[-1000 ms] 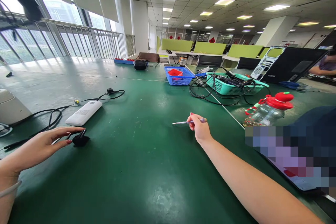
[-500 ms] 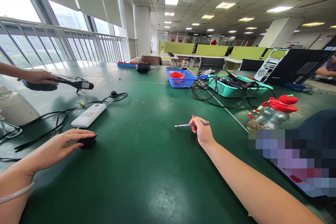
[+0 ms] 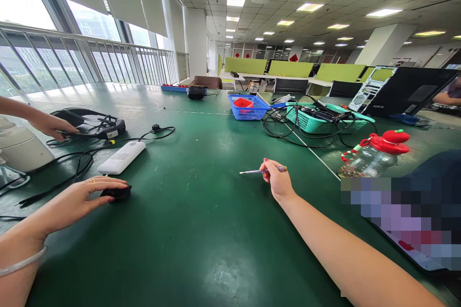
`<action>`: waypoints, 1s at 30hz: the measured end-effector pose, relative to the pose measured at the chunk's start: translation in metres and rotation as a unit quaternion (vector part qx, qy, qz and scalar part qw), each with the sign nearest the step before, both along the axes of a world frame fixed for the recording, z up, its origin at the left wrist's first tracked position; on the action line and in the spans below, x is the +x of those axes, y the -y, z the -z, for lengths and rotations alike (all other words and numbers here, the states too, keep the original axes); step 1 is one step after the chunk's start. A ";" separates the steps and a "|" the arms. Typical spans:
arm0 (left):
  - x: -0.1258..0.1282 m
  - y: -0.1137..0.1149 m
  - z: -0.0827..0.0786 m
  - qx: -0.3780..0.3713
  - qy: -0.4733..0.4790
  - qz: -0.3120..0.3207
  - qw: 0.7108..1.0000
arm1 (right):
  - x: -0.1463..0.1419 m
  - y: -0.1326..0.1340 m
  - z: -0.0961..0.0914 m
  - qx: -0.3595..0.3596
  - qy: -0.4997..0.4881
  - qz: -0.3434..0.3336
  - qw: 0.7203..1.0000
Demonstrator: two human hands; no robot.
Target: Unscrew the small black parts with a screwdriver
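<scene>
My right hand (image 3: 277, 182) rests on the green table (image 3: 201, 230) and grips a thin silver tool with a purple handle (image 3: 257, 171), tip pointing left. My left hand (image 3: 77, 199) lies flat at the left, fingertips pressing on a small black part (image 3: 117, 193). Just beyond that part lies a white power strip (image 3: 121, 158) with a black cable (image 3: 68, 170).
Another person's hand (image 3: 50, 126) at the far left touches a black device (image 3: 91, 123) lying on the table. A white appliance (image 3: 19, 148) stands at the left edge. Behind are a blue basket (image 3: 248, 105), a teal basket (image 3: 320, 120) of cables, and a red-capped bottle (image 3: 374, 153).
The other person has lowered the black device from the air onto the table. My left hand has settled over the small black part. My right hand stays still.
</scene>
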State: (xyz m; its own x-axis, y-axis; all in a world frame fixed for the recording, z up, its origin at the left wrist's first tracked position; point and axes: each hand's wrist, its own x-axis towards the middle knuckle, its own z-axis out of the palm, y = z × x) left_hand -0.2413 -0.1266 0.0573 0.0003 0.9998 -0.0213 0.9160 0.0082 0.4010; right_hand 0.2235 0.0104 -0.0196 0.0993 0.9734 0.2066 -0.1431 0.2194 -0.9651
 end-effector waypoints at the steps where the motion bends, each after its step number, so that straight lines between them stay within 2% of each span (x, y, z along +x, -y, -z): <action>1: -0.001 0.000 0.001 -0.002 -0.002 -0.001 1.000 | 0.000 0.000 0.000 0.000 -0.001 0.000 1.000; 10: -0.012 0.001 0.007 -0.021 0.022 -0.008 0.999 | 0.000 0.000 0.000 -0.001 0.001 0.003 1.000; 27: -0.003 -0.001 0.005 -0.041 -0.005 -0.033 0.999 | -0.001 0.002 -0.003 -0.008 0.006 -0.009 1.000; 30: 0.000 -0.001 0.005 -0.023 -0.007 -0.040 0.999 | -0.002 0.003 -0.005 -0.011 0.007 -0.009 1.000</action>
